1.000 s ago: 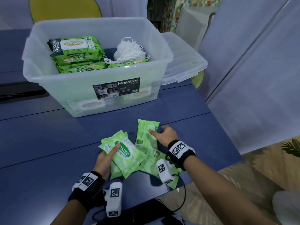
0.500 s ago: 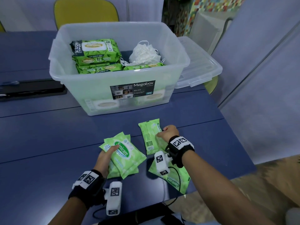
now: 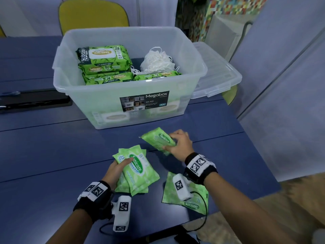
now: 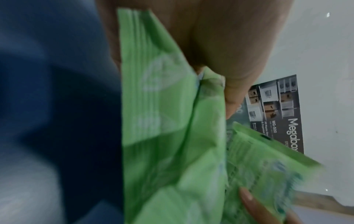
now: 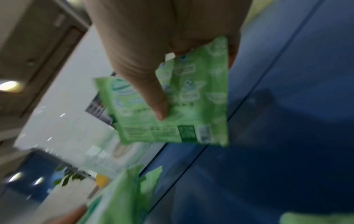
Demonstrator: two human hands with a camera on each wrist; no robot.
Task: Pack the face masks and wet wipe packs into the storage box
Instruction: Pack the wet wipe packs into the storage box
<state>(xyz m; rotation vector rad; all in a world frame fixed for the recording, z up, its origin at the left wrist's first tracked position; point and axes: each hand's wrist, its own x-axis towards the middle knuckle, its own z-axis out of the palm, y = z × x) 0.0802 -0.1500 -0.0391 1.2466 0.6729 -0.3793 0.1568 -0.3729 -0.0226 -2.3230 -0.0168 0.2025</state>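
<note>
My left hand (image 3: 121,167) grips a small stack of light-green Sanicare wipe packs (image 3: 139,170) just above the blue table, thumb across the top pack (image 4: 172,136). My right hand (image 3: 177,144) pinches another small green wipe pack (image 3: 158,140), lifted and tilted, thumb on its back (image 5: 184,109). One more green pack (image 3: 190,203) lies flat near the table's front edge, partly under my right wrist. The clear storage box (image 3: 133,101) stands behind, holding large green wipe packs (image 3: 103,58) and a bundle of white face masks (image 3: 156,61).
The box's clear lid (image 3: 216,71) leans at its right side. A dark flat device (image 3: 33,101) lies at the left on the blue table (image 3: 52,147). A yellow chair (image 3: 93,14) stands behind the box. The table's right edge is close to my right arm.
My right hand has picked its pack off the table and turned it up towards the box. The left hand keeps its hold on the stack. The camera has shifted closer.
</note>
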